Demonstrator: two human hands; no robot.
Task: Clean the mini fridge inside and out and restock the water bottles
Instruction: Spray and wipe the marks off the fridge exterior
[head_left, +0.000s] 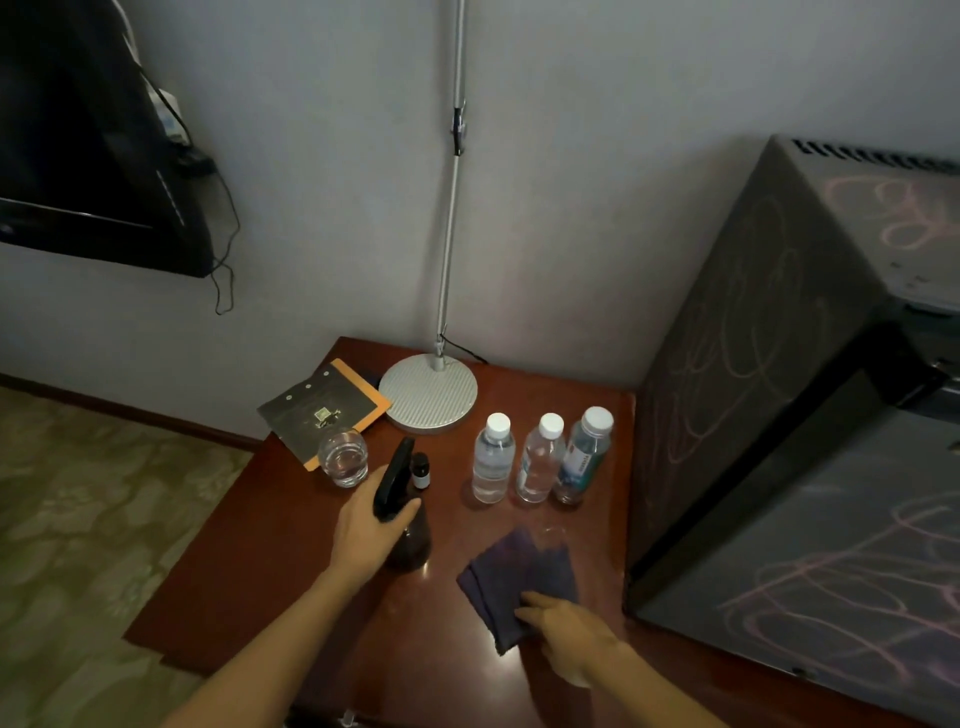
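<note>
Fridge (810, 415) as reference: dark mini fridge standing on the right end of a reddish wooden table (249, 561), door shut, pale pink scribbles over its top, side and front. Just left of the fridge side, three water bottles (540, 460) upright in a close row, white caps on, clear contents; the one nearest the fridge carries a blue label. In front of the bottles, a dark cloth (519, 577) lying flat on the table, folded layers fanned out. Right hand (571, 639) palm down at the cloth's near edge, fingers together and pressing onto the fabric; a pinch on it cannot be told. Further left of the fridge, dark spray bottle (405, 519) upright; left hand (374, 530) wrapped around its neck below the trigger head, fingers closed on it. Small dark vial (421, 470) just behind the sprayer. Glass of water (344, 458) left of that. Lamp base (428, 392) at the table's back edge, beside a booklet (322, 405)
</note>
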